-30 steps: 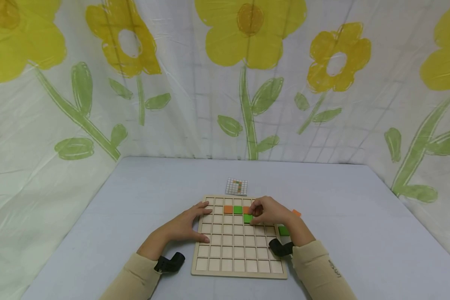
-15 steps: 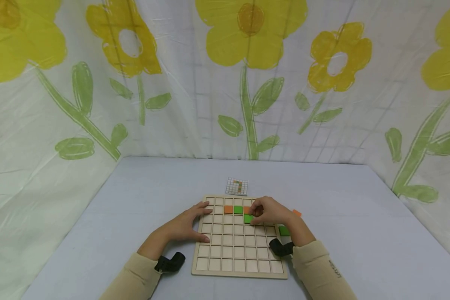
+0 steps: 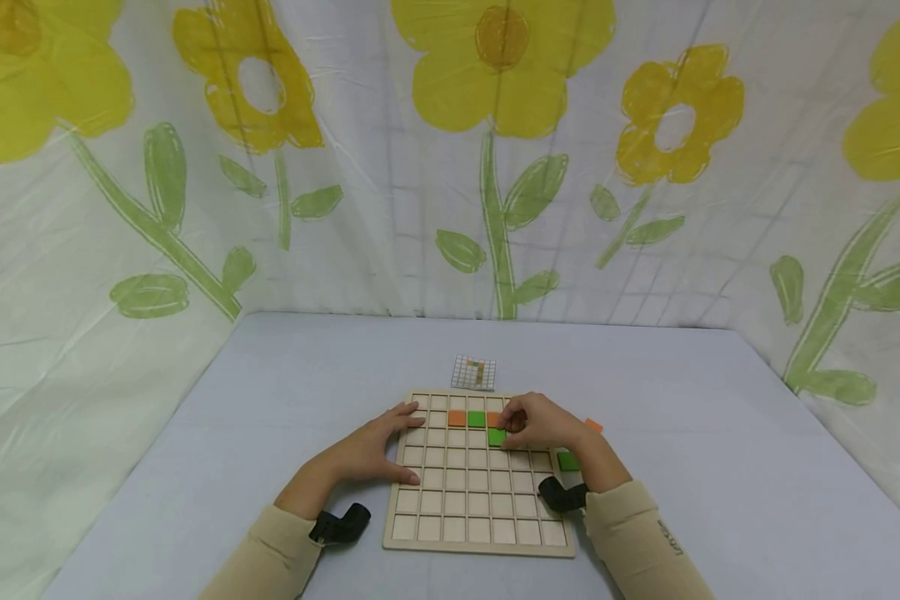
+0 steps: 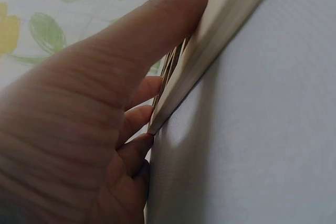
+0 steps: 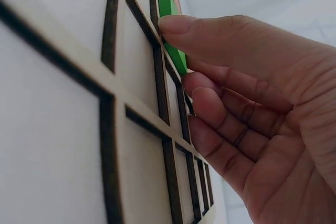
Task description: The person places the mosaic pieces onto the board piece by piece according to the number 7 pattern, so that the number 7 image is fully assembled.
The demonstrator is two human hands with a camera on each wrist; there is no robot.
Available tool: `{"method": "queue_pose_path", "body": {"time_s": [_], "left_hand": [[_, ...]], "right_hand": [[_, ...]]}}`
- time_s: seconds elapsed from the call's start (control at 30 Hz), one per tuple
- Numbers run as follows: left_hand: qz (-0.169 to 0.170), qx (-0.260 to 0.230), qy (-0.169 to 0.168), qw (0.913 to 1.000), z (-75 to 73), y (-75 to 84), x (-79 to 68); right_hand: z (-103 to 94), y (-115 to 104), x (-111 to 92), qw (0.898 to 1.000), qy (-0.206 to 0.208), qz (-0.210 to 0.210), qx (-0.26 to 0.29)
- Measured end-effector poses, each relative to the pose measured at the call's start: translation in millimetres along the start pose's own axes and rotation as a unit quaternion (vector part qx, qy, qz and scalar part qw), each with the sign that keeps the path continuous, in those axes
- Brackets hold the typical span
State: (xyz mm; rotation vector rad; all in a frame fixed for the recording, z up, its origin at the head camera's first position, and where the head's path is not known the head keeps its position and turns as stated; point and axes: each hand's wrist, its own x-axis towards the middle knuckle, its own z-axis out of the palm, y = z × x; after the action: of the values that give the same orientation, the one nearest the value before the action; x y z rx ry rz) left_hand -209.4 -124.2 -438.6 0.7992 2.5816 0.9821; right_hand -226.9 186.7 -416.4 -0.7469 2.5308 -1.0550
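Observation:
A wooden grid board point(image 3: 467, 504) lies on the table. My left hand point(image 3: 363, 450) rests on its left edge, thumb and fingers spread apart along the rim; the left wrist view shows the thumb point(image 4: 157, 19) over the frame. At the upper right of the grid, my right hand point(image 3: 540, 423) pinches a green square tile point(image 5: 169, 11), which sits tilted at its cell with the thumb point(image 5: 178, 24) on its face. Beside it in the row above are an orange tile point(image 3: 457, 419), another green tile point(image 3: 476, 420) and an orange tile point(image 3: 492, 419) partly hidden by my fingers.
Behind the board lies a small printed pattern card point(image 3: 473, 372). To the right, a loose green tile point(image 3: 567, 462) lies at the board's edge and an orange tile point(image 3: 593, 426) shows behind my right wrist. A flower-printed curtain point(image 3: 435, 208) hangs beyond the table.

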Motion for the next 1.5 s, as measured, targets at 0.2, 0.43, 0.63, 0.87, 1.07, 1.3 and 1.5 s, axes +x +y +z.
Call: {"method": "queue_pose_path", "body": {"time_s": [0.2, 0.43, 0.63, 0.87, 1.07, 1.3, 1.5], "left_hand": [[0.000, 0.001, -0.001, 1.0000, 0.3, -0.8, 0.4], [-0.002, -0.003, 0.000, 1.0000, -0.2, 0.4, -0.4], [-0.005, -0.003, -0.001, 1.0000, -0.2, 0.2, 0.0], [-0.003, 0.001, 0.001, 1.0000, -0.2, -0.1, 1.1], [-0.008, 0.001, -0.003, 1.0000, -0.5, 0.2, 0.3], [-0.005, 0.001, -0.002, 1.0000, 0.0, 0.3, -1.0], [-0.003, 0.005, -0.001, 1.0000, -0.1, 0.9, -0.8]], "right_hand": [[-0.4, -0.1, -0.1, 1.000, -0.001, -0.001, 0.002], [-0.2, 0.3, 0.1, 1.000, -0.001, -0.002, -0.003], [0.5, 1.2, 0.1, 1.000, -0.001, -0.002, -0.002], [0.7, 1.6, 0.3, 1.000, 0.000, -0.001, -0.002], [0.8, 0.0, 0.5, 1.000, -0.001, -0.007, -0.005], [-3.0, -2.9, -1.6, 1.000, 0.003, -0.006, -0.011], [-11.4, -3.7, -6.1, 1.000, 0.022, 0.001, -0.019]]}}
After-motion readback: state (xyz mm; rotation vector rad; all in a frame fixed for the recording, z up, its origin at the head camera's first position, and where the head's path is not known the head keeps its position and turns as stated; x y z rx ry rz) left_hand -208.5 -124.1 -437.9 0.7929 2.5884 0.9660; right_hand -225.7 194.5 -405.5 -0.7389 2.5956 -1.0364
